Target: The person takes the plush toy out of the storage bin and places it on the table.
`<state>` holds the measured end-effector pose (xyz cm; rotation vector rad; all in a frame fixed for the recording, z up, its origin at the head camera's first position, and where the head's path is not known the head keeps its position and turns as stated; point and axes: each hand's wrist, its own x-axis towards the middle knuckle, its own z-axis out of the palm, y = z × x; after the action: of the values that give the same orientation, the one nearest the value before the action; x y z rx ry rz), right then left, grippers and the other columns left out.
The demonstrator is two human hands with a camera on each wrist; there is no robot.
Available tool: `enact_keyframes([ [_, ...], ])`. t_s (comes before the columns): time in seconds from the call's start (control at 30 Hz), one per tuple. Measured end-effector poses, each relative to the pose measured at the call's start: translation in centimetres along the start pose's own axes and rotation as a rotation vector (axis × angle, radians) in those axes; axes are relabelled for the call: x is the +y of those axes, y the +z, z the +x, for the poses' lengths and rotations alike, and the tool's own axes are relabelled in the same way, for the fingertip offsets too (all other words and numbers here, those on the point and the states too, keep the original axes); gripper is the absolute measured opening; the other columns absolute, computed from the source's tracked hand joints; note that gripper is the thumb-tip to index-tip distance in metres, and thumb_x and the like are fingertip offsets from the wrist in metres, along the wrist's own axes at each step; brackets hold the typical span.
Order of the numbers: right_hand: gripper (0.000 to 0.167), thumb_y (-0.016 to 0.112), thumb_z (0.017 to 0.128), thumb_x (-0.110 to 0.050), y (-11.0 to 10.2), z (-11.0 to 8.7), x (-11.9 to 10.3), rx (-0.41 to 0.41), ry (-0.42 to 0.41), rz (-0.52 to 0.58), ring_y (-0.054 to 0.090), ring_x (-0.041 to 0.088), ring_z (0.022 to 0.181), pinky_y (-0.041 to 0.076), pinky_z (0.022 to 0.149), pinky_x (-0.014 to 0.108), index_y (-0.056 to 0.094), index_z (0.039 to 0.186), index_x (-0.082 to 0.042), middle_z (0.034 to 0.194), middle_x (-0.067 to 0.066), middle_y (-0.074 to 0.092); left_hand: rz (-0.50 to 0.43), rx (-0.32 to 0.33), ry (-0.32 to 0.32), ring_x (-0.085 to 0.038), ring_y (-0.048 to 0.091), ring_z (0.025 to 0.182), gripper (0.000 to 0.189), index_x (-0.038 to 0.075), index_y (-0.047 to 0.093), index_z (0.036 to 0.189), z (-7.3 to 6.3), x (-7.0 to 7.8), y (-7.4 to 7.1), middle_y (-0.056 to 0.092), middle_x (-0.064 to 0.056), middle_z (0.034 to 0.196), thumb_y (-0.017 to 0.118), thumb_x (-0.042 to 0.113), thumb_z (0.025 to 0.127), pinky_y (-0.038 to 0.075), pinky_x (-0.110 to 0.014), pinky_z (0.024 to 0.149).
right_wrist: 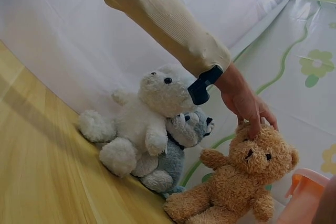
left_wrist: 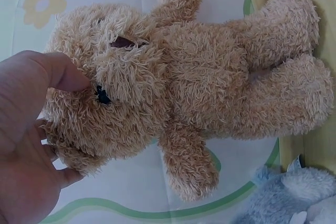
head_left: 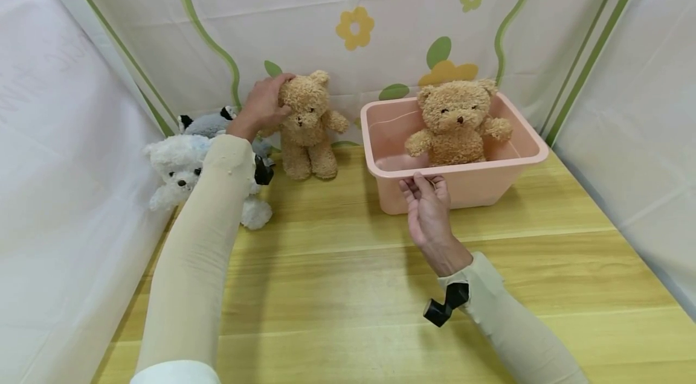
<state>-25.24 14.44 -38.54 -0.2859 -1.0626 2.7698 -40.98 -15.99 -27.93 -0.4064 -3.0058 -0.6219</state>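
A tan teddy bear (head_left: pixel 307 124) stands upright against the back cloth. My left hand (head_left: pixel 264 103) grips its head from above, the thumb pressed beside one eye in the left wrist view, where the bear (left_wrist: pixel 205 72) appears sideways. To the right is a pink plastic bin (head_left: pixel 394 182), and a second tan teddy bear (head_left: pixel 455 121) sits inside it, its lower body hidden by the front wall. At the bin's front rim, my right hand (head_left: pixel 429 212) holds on with curled fingers, palm turned up.
On the left, a white plush bear (right_wrist: pixel 131 135) leans by the side cloth, partly behind my left forearm in the head view. Close against it sits a grey-and-white plush animal (right_wrist: pixel 176 156). Flower-patterned cloth (head_left: pixel 304 9) walls the back of the wooden table (head_left: pixel 337 287).
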Motion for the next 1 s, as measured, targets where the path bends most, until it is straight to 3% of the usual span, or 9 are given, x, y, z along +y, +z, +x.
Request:
enact_keyframes([
  [0.4,0.011,0.05,0.101,-0.005,0.0,0.0,0.0,-0.002,-0.001,0.002,0.058,0.013,0.083,0.053,0.084,0.024,0.044,0.097,-0.013,0.09,0.001,0.055,0.077,0.05,-0.016,-0.038,0.013,0.15,0.067,0.012,0.023,0.157,-0.3,0.3,0.1,0.024,-0.018,0.16,0.051,0.027,0.098,0.015,-0.057,0.12],
  [1.0,0.011,0.05,0.101,-0.004,-0.1,0.0,0.0,0.0,-0.004,0.004,0.058,0.013,0.083,0.053,0.084,0.024,0.044,0.096,-0.012,0.089,0.002,0.056,0.165,0.095,0.008,-0.036,0.007,0.152,0.073,0.01,0.023,0.156,0.1,1.5,0.1,0.016,-0.019,0.163,0.057,0.035,0.096,0.008,-0.055,0.123],
])
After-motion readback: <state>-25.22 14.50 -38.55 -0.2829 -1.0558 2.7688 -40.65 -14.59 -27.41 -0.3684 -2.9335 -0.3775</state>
